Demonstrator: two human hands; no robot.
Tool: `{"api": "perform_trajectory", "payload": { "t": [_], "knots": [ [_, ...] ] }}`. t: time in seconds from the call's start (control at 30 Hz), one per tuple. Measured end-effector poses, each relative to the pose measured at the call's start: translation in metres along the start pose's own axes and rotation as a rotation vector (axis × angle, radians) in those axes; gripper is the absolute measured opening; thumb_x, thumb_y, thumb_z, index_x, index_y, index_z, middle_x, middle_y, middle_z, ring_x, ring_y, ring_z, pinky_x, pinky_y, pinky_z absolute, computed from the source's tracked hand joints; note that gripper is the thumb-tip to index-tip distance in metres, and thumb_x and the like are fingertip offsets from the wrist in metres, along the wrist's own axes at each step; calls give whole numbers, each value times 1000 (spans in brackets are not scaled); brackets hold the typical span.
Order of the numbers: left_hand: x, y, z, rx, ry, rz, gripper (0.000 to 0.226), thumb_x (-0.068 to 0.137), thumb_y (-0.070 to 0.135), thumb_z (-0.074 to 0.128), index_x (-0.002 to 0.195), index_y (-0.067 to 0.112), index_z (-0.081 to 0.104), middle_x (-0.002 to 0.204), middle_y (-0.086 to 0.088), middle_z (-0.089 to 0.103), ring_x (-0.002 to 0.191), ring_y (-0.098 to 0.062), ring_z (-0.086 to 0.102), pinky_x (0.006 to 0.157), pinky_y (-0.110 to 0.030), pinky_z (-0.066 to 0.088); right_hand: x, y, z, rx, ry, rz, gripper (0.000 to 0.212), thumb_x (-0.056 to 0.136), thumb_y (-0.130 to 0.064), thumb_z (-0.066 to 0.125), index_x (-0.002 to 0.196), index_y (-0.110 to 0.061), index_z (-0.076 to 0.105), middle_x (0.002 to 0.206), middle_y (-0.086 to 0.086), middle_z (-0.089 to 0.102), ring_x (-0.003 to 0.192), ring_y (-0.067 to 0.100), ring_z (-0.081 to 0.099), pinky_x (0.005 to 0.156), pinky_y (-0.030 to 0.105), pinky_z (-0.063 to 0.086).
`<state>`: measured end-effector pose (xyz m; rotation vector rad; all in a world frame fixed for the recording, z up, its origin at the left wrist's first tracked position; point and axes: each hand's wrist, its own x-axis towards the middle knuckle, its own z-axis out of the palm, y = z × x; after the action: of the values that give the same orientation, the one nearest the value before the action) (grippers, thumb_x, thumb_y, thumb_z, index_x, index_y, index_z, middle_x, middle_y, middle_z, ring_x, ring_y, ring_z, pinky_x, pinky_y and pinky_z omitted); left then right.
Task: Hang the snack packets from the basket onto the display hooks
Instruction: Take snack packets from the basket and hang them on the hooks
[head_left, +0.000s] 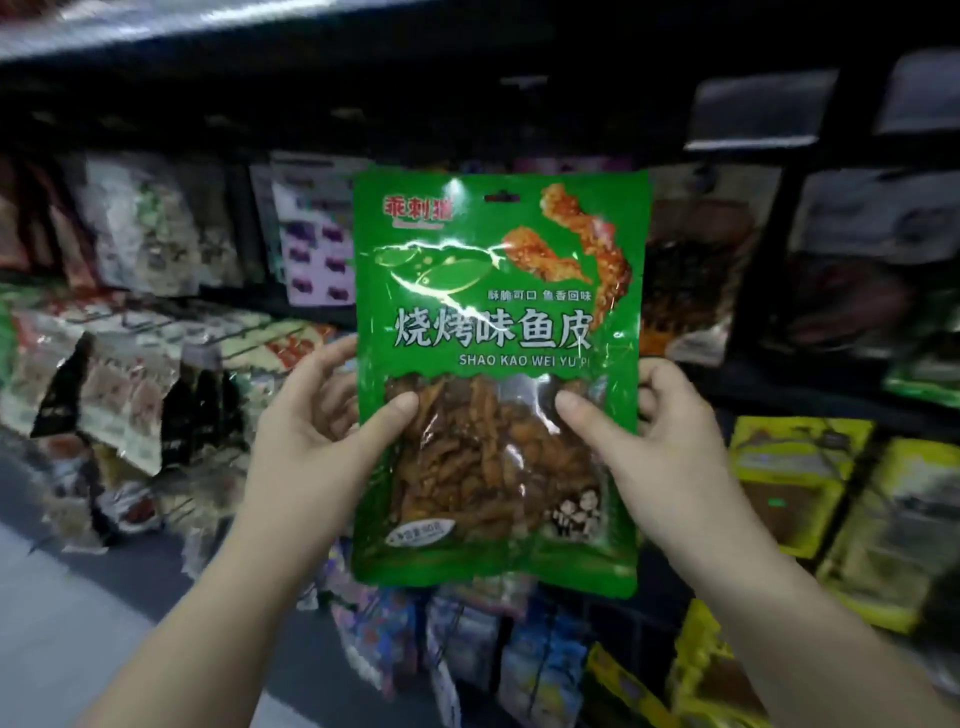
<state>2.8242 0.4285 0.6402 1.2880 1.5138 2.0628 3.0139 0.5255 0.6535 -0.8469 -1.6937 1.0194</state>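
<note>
A green snack packet (498, 322) with white Chinese lettering and a clear window of brown pieces is held upright in front of the display. My left hand (322, 431) grips its left edge, thumb on the front window and fingers behind. On the packet's right edge my right hand (654, 441) holds on the same way. A small hang hole (501, 198) shows near the packet's top. The basket is not in view, and the hooks behind the packet are hidden by it.
Rows of hanging snack packets fill the dark rack: silver and red ones (130, 374) at left, a purple-patterned one (317, 244) behind, yellow ones (841, 509) at right, blue ones (467, 639) below. A pale floor (57, 623) lies at lower left.
</note>
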Motion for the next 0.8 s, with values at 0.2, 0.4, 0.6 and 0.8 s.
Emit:
{"api": "perform_trajectory", "payload": {
  "t": [0.2, 0.4, 0.6, 0.8],
  "knots": [
    [3, 25, 120, -63, -169, -7, 46, 72, 18, 72, 115, 27, 58, 102, 8, 75, 99, -6, 69, 88, -30, 50, 4, 3, -116, -52, 205, -19, 21, 79, -33, 76, 87, -35, 57, 87, -7, 70, 83, 9, 66, 84, 47, 53],
    [-4, 25, 210, -69, -253, -13, 43, 80, 8, 71, 111, 32, 55, 101, 10, 74, 97, -2, 68, 92, -27, 52, 6, 19, -195, -124, 328, 5, 23, 79, -31, 76, 91, -27, 57, 86, -6, 69, 83, 11, 66, 84, 45, 53],
    [-14, 21, 282, -57, -372, 21, 44, 77, 8, 75, 110, 30, 55, 100, 18, 72, 94, 0, 67, 86, -23, 52, -6, 42, -261, -89, 435, 50, 21, 78, -28, 76, 92, -28, 60, 87, -10, 70, 85, 9, 66, 88, 45, 52],
    [-23, 27, 358, -62, -459, 63, 44, 77, 7, 76, 110, 27, 55, 98, 17, 73, 92, -3, 68, 84, -25, 53, -12, 53, -325, -113, 550, 43, 20, 79, -29, 75, 90, -30, 58, 89, -9, 70, 90, 12, 66, 89, 41, 50]
  ]
}}
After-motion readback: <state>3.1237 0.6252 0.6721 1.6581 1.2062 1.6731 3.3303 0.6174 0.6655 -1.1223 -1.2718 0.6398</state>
